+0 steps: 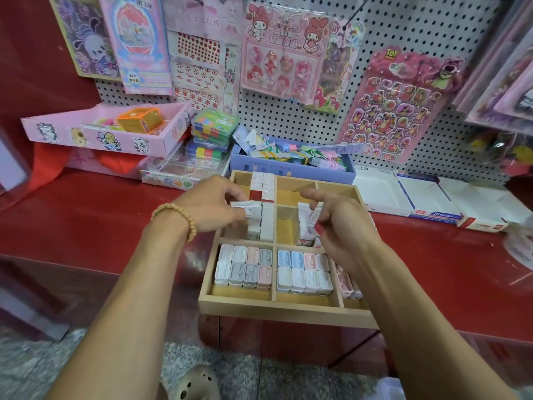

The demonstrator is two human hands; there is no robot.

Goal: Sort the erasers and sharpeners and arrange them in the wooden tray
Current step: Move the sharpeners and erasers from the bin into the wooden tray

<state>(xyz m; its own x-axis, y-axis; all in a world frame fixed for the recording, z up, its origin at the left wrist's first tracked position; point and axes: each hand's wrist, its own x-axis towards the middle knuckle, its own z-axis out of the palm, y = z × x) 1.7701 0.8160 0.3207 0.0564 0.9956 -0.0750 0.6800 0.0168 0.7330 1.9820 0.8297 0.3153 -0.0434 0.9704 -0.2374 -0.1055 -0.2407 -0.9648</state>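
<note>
A wooden tray (284, 311) with several compartments sits on the red shelf, overhanging its front edge. Its front compartments hold pastel sharpeners (243, 268) in neat rows. White erasers (266, 223) stand packed in the left middle and back compartments. My left hand (210, 207) pinches a white eraser (245, 210) over the left middle compartment. My right hand (341, 223) grips a white eraser (315, 215) above another stack of erasers (304, 223) in the centre compartment. The back right compartments show bare wood.
Behind the tray stands a blue box (291, 166) of colourful items. Opened white cartons (427, 197) lie to the right. A pink box (103, 131) and stacked cases (215, 131) sit at the left. Sticker packs hang on the pegboard (389, 53) above.
</note>
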